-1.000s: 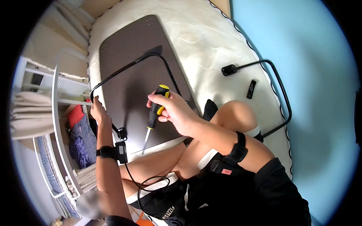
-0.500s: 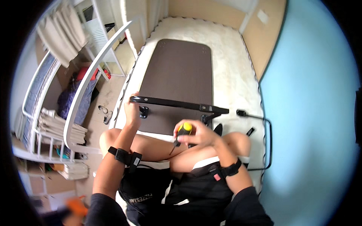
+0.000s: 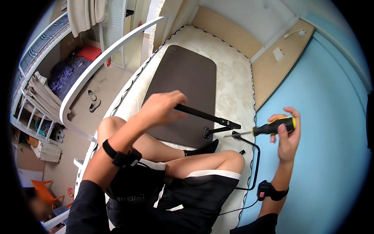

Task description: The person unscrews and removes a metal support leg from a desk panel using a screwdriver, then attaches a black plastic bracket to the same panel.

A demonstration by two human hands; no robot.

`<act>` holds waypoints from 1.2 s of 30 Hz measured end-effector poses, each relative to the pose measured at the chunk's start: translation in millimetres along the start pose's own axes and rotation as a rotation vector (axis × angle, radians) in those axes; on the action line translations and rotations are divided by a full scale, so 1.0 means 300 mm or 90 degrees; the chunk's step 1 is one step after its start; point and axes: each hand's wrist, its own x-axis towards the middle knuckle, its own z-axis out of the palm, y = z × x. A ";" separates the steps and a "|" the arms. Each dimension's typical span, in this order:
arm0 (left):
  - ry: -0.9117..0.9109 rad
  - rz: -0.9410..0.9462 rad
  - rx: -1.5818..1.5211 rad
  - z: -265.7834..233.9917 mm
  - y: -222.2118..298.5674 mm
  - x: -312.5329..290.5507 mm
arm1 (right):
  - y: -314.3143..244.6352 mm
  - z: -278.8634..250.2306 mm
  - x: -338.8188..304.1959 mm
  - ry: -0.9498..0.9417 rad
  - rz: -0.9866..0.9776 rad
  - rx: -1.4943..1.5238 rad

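Observation:
My right hand [image 3: 287, 136] is raised at the right, its fingers wrapped round the black and yellow handle of a screwdriver [image 3: 272, 126]. The screwdriver's shaft points left, toward the end of a bent black metal tube [image 3: 258, 160]; whether they touch I cannot tell. My left hand [image 3: 165, 107] grips the left end of a black metal bar [image 3: 206, 116], covering that end. The bar slants above a dark brown board [image 3: 183, 74] with rounded corners. Under the bar's right end, a black bracket [image 3: 207, 132] sits at the board's near edge.
The board lies on a cream mattress [image 3: 233, 85], where I sit cross-legged. A blue wall [image 3: 319, 167] borders the right side, a curved white rail [image 3: 83, 78] the left. Beyond the rail are the floor with shoes [image 3: 94, 105], an orange chair [image 3: 44, 191] and another bunk.
My right hand has lifted the screwdriver away from my lap to the right, turning its shaft leftward. My left hand and the bar's left end have shifted right. The head view has tilted.

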 end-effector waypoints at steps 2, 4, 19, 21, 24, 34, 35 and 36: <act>-0.111 0.014 0.103 0.014 0.024 0.054 | -0.027 -0.021 0.063 0.024 -0.018 -0.057; -0.200 0.003 0.136 0.046 0.047 0.096 | -0.058 -0.013 0.119 0.034 -0.009 -0.105; -0.063 -0.170 -0.154 -0.085 -0.062 -0.046 | -0.157 0.455 0.266 -0.125 -0.210 -0.239; -0.076 -0.128 -0.111 -0.088 -0.056 -0.035 | -0.178 0.507 0.278 -0.155 -0.236 -0.271; -0.134 -0.112 -0.033 -0.108 -0.036 -0.009 | -0.186 0.541 0.301 -0.168 -0.248 -0.291; -0.155 -0.101 0.076 -0.110 -0.002 0.041 | -0.136 0.530 0.297 -0.126 -0.265 -0.260; -0.151 -0.083 0.082 -0.094 -0.018 0.041 | -0.134 0.532 0.296 -0.130 -0.268 -0.257; -0.145 -0.067 0.094 -0.089 -0.051 0.037 | -0.141 0.541 0.299 -0.132 -0.276 -0.249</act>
